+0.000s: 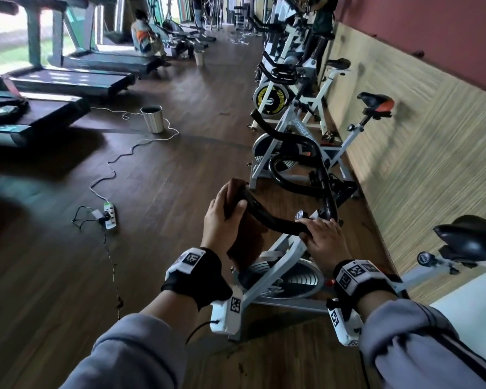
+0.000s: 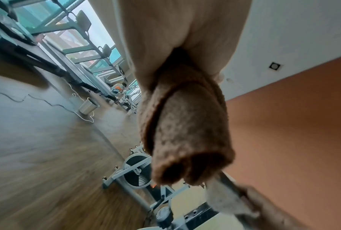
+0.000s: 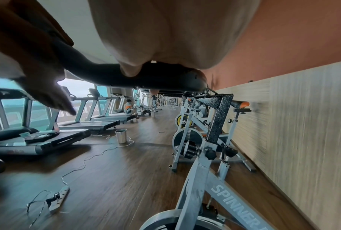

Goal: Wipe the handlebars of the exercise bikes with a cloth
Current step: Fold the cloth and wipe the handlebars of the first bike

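The nearest exercise bike has a black handlebar. My left hand grips a brown cloth wrapped round the bar's left end, and the cloth's loose part hangs below the hand. My right hand curls round the bar near its middle, beside the stem. In the left wrist view the cloth fills the centre under my palm and hides the bar. In the right wrist view the handlebar runs under my right hand, with the cloth in my left hand at the far end.
More bikes stand in a row along the panelled wall on the right. A metal bin, a white cable and a power strip lie on the wooden floor to the left. Treadmills line the windows, and a person sits far off.
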